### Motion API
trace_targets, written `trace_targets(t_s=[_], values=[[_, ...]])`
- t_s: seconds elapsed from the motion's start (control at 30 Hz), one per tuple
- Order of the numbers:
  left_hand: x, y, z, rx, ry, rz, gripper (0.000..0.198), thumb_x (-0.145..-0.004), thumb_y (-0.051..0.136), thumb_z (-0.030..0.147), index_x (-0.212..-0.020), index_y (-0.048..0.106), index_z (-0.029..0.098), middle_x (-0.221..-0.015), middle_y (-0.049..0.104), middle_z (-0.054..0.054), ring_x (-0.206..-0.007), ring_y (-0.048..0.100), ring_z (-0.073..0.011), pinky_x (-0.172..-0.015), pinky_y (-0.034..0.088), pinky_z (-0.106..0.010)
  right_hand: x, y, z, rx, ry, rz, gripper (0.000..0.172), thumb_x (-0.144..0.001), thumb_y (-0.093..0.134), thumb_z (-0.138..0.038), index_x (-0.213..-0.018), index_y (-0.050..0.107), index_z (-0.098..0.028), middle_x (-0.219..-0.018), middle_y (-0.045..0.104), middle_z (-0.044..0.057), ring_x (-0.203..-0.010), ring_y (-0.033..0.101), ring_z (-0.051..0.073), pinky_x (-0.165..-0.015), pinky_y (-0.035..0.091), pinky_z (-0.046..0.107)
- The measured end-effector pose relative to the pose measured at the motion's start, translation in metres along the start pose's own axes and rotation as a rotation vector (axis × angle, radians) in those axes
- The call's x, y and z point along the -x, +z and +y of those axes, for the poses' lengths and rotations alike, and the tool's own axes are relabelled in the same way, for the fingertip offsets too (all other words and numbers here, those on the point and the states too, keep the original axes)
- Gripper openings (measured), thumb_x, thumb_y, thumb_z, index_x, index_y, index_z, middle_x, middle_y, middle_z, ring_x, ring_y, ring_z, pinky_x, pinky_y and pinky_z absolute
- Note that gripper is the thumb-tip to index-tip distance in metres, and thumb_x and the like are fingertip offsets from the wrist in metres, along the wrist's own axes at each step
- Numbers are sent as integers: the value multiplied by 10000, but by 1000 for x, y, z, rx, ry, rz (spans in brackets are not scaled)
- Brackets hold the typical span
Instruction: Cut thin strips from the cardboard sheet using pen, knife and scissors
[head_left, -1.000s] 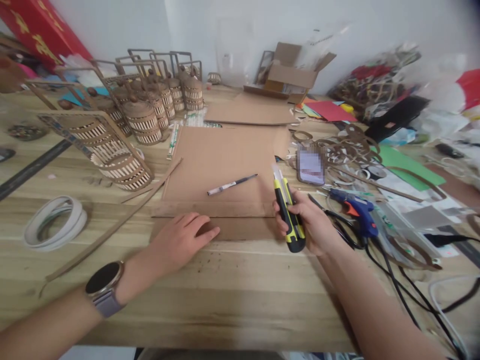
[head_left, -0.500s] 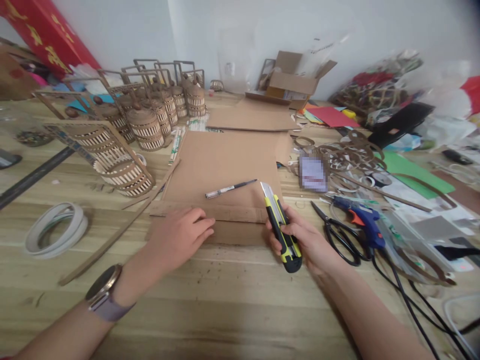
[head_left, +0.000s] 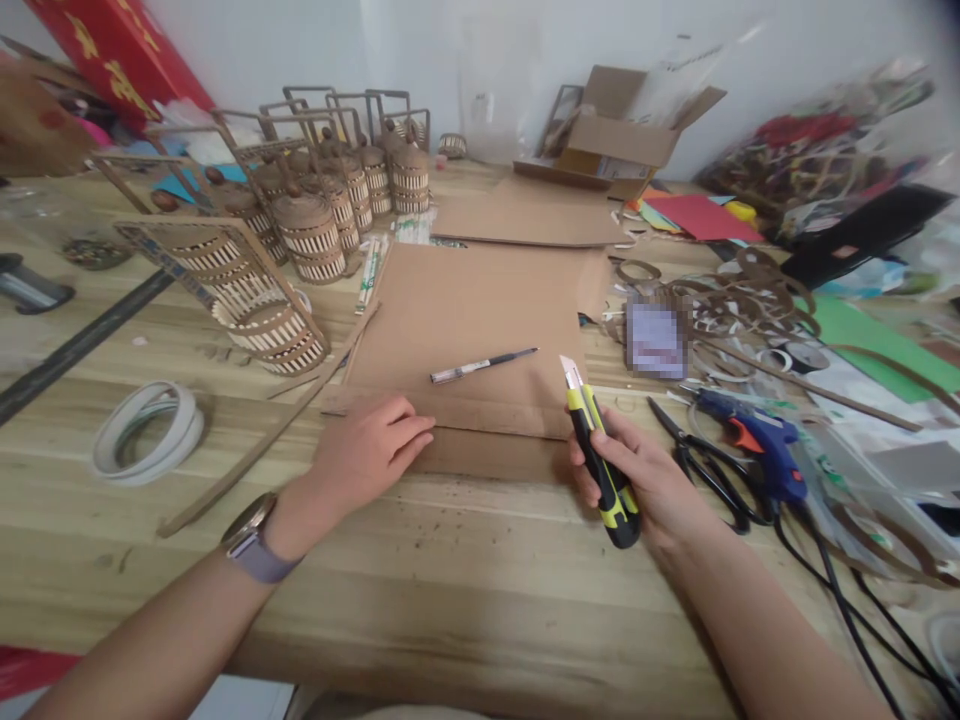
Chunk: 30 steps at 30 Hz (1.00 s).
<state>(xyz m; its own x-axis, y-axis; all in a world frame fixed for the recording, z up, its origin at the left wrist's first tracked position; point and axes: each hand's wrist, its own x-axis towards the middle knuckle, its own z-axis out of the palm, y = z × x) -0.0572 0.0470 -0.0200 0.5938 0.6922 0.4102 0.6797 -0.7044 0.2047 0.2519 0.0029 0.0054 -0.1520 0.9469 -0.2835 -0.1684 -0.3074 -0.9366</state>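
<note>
My right hand [head_left: 637,465] is closed around a yellow and black utility knife [head_left: 604,460]. The blade sticks out of its front and points up and away from me, just above the cardboard's right edge. My left hand [head_left: 371,450] rests on the near left part of a brown cardboard sheet [head_left: 480,300], fingers loosely bent and pointing right, with nothing visible in them. On the sheet, between and beyond my hands, lies a pen [head_left: 484,365]. A narrow cardboard strip [head_left: 487,450] runs along the near edge.
Left stand several woven bamboo lanterns [head_left: 311,240], a white tape roll [head_left: 148,432] and a long brown strip [head_left: 262,440]. Right lie black scissors [head_left: 712,470], a blue glue gun [head_left: 757,445] with cables and tangled brown strips [head_left: 735,310]. An open carton [head_left: 622,135] stands behind.
The view has shifted, so everything sits further right in it. The knife's blade shows shorter than before, still in my right hand. My left hand stays at the cardboard's near edge.
</note>
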Motion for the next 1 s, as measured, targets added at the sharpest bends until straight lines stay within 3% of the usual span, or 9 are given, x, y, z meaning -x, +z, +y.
trace_targets(t_s=[0.2,0.4,0.57,0.73,0.83,0.93,1.0], values=[[-4,-3,6,16,72,43,240,-998,527,232,-1028,745,135,-899,639,-75,-841,574,-209,-732,503,-329,7,2,-1,-1,66,-95,303,-773,752,-409,-916,580,-204,-750,660,-12,-533,616,118,-484,506,240],[-3,-1,8,-55,1,57,286,-986,529,223,-1210,680,129,-1155,623,-144,-1045,562,-271,-892,544,-436,10,5,-1,75,85,-82,323,-893,634,-538,-921,525,-236,-717,608,-53,-444,518,74,-405,407,201],[0,7,6,-137,-61,-10,519,-967,588,348,-1427,500,127,-1475,432,-224,-1351,425,-386,-1082,441,-578,7,15,-13,512,55,-267,439,-918,530,-649,-869,540,-212,-721,640,5,-565,610,119,-527,487,247],[3,17,3,-53,-151,-105,592,-991,542,376,-1515,371,161,-1577,310,-235,-1467,308,-406,-1140,369,-603,1,37,-26,1081,-151,-317,308,-994,434,-453,-889,597,-214,-765,701,43,-691,653,164,-620,483,279],[3,21,5,-55,-177,-129,588,-1013,484,384,-1536,333,161,-1605,279,-230,-1499,256,-396,-1163,336,-594,-8,54,-25,1448,-250,-300,182,-989,456,-331,-962,593,-214,-828,738,49,-710,689,191,-567,418,272],[2,23,8,-86,-187,-144,567,-1027,435,373,-1537,344,144,-1611,282,-232,-1507,236,-401,-1178,303,-597,-19,68,-20,1806,-261,-304,181,-987,497,-330,-894,594,-209,-737,723,41,-630,685,209,-473,246,267],[1,23,10,-100,-189,-155,567,-1026,436,370,-1535,359,131,-1611,282,-239,-1504,239,-411,-1181,290,-600,-24,74,-18,1920,-254,-353,184,-993,497,-321,-888,596,-207,-725,721,39,-624,689,210,-469,169,273]])
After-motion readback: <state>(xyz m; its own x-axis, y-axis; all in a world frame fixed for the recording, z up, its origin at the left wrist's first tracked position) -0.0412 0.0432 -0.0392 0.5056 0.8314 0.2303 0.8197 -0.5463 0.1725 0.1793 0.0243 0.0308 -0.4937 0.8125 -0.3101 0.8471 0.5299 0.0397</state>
